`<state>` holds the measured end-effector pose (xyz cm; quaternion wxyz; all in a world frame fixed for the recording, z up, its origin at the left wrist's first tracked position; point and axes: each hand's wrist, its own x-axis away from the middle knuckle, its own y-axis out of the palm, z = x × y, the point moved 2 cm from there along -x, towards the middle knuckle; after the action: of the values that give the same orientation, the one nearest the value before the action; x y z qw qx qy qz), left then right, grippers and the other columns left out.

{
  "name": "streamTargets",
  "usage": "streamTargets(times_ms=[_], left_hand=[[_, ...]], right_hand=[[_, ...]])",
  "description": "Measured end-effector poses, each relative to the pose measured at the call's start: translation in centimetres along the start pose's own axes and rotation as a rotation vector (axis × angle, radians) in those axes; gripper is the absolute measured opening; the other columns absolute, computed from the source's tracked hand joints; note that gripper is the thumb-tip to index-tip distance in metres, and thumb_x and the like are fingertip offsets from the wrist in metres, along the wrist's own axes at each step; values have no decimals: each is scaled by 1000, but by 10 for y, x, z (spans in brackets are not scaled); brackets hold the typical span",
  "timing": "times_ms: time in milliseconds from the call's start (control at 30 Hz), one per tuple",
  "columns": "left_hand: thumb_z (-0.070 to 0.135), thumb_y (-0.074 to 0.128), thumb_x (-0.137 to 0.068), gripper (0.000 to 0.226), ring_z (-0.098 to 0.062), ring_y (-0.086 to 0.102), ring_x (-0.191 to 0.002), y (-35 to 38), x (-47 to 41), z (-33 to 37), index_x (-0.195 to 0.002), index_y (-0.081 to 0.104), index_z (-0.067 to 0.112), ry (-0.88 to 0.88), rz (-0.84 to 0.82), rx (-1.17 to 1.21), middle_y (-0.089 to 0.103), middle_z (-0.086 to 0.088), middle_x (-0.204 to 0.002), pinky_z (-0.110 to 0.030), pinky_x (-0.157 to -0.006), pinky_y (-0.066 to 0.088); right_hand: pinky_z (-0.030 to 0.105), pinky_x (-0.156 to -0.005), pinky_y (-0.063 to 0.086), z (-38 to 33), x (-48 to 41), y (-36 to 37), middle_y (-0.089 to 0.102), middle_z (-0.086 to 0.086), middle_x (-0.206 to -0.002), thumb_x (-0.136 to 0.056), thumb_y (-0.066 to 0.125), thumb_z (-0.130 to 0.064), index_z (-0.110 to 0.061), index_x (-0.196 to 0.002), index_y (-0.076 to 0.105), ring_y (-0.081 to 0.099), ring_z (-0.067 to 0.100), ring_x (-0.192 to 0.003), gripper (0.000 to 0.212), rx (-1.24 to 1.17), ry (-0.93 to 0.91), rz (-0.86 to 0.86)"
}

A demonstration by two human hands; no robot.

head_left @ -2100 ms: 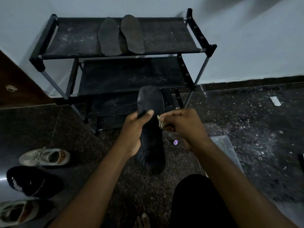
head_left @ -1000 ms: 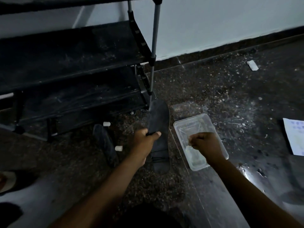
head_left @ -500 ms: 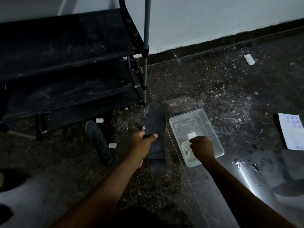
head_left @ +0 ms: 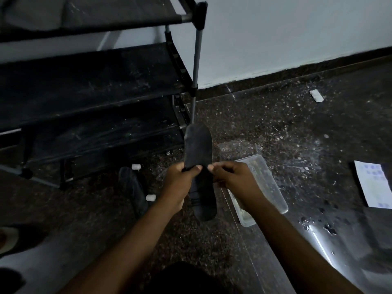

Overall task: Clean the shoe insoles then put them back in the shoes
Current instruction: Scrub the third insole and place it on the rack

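Note:
My left hand [head_left: 180, 181] grips a dark insole [head_left: 198, 145] at its middle and holds it upright above the floor, toe end up. My right hand [head_left: 233, 179] is at the insole's right edge. Its thumb and fingers are curled tight as if pinching a small cleaning cloth, which is hidden inside the hand. A second dark insole [head_left: 132, 189] lies flat on the floor to the left, in front of the shoe rack [head_left: 84, 85]. At the far left edge only part of a light shoe [head_left: 6, 238] shows.
A clear plastic container [head_left: 273, 194] sits on the floor just right of my hands. Two small white caps [head_left: 136, 166] lie near the floor insole. A printed paper [head_left: 375, 183] lies at the right and a white scrap [head_left: 316, 95] near the wall. The floor is dusty.
My right hand has come up out of the plastic container and back to the insole's right edge. My left hand has kept its grip on the insole.

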<state>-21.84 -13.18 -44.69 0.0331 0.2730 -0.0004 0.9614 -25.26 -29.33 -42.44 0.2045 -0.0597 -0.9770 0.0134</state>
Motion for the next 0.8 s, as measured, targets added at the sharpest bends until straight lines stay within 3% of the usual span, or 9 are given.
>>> streamTargets(times_ms=[133,400,500,667,800], left_hand=[[13,73,-94,11,-18,75,-96,-13,13,29,-104,76,13,59,-2,20,80,-2,-99,-45,-94,59],[11,69,-97,19,-18,75,-101,-44,46,93,-114,75,9,201,-33,45,80,-3,-105,-38,-92,59],[13,69,-97,19,-22,75,-104,-57,58,111,-115,75,10,222,-36,43,79,-5,-108,-44,-93,59],[11,70,-96,10,-30,75,-94,-76,77,140,-88,76,9,296,18,19,78,-12,-93,-46,-85,61],[13,72,-95,8,-31,76,-93,-85,87,165,-93,76,6,378,49,16,78,-13,-94,-55,-90,60]], right_hand=[[30,-65,56,-22,0,8,73,25,-93,-92,69,-5,9,-101,70,68,23,-75,16,-55,-23,-9],[27,-64,57,-85,9,28,71,27,-92,-92,68,-1,9,-104,69,66,22,-74,16,-103,-134,-49],[27,-64,57,-109,12,34,72,19,-86,-91,68,0,8,-103,70,67,20,-71,14,-129,-172,-62],[32,-66,59,-144,18,42,73,21,-86,-90,70,0,2,-98,73,65,26,-72,9,-150,-231,-44],[32,-67,58,-172,20,52,74,16,-82,-91,70,-2,0,-97,74,66,24,-71,8,-127,-285,-67]])
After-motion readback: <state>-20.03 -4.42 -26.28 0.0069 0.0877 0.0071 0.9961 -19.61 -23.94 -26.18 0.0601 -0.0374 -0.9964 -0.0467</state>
